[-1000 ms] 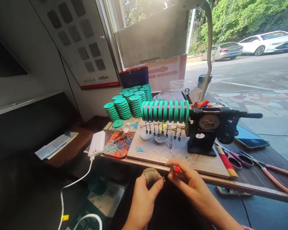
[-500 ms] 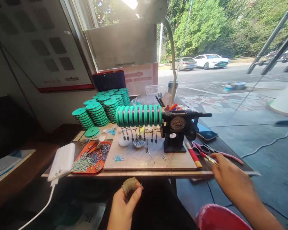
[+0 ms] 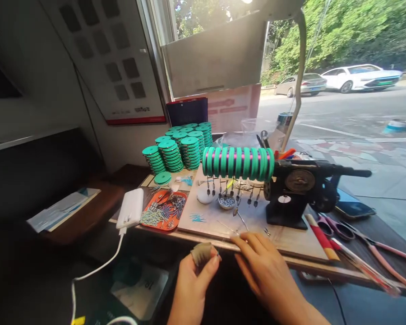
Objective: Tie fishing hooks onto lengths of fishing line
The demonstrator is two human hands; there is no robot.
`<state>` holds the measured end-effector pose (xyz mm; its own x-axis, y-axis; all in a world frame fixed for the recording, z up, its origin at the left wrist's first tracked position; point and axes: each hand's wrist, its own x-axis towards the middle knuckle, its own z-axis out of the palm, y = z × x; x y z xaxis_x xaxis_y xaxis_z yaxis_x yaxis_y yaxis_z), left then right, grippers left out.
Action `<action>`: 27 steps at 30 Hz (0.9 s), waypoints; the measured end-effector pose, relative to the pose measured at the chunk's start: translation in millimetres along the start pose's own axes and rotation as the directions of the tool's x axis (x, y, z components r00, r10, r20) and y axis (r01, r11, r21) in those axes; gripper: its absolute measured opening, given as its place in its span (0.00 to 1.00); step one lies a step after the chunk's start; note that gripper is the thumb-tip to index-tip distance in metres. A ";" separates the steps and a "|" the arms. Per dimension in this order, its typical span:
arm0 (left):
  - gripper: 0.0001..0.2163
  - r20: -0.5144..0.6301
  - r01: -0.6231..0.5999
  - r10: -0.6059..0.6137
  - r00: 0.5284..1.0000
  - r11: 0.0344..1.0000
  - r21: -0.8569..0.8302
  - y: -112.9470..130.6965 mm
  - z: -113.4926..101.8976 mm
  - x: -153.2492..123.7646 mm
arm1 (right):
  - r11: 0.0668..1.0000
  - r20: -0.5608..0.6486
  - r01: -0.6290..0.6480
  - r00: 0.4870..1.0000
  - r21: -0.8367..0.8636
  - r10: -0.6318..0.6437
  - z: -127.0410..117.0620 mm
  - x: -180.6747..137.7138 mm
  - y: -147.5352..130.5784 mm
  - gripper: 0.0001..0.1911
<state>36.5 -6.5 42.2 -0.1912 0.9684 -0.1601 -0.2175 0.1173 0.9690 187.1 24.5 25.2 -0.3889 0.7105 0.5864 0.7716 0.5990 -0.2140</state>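
My left hand [image 3: 198, 277] is closed in a pinch below the board's front edge, with a tan cover [image 3: 201, 254] around a finger. Between thumb and fingertip shows the tip of something tiny, too small to name. My right hand [image 3: 265, 266] reaches over the front edge of the wooden board [image 3: 219, 225], its fingers stretched out. Its fingertips are near a thin wire-like piece [image 3: 228, 227]. Behind, green foam spools [image 3: 238, 163] sit in a row on the shaft of a black winding machine [image 3: 297, 180]. Small line fittings [image 3: 225, 195] hang below them.
An orange tray [image 3: 162, 212] of small fittings and a white power bank [image 3: 130, 208] lie left. Stacked green spools [image 3: 171, 155] stand behind. A small bowl of beads [image 3: 226, 201] is on the board. Scissors [image 3: 338, 228], pink-handled pliers [image 3: 385, 257] and a phone [image 3: 355, 209] lie right.
My right hand has moved left from the red-and-clear slender tool, now lying by the scissors, to the board's front edge. My left hand keeps its pinch. The view has turned left.
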 end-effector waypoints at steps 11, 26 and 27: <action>0.07 0.030 0.214 -0.219 0.975 0.904 -0.370 13.0 -5.9 13.3 | 0.978 -0.114 -0.075 0.992 -0.192 0.054 10.7 -15.4 26.9 0.15; 0.05 0.070 0.252 -0.245 0.967 0.887 -0.386 6.3 -2.2 13.3 | 0.971 -0.161 -0.022 0.987 -0.239 -0.017 11.7 -22.8 36.4 0.11; 0.05 0.069 0.252 -0.245 0.967 0.888 -0.385 5.8 -2.2 13.3 | 0.974 -0.161 -0.024 0.987 -0.226 -0.013 12.9 -20.8 36.6 0.11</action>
<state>30.6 6.5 45.3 -0.0652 0.9231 -0.3791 -0.6095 0.2639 0.7476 216.8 36.4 -5.0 -0.3124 0.6339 0.7075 0.8745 0.4828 -0.0465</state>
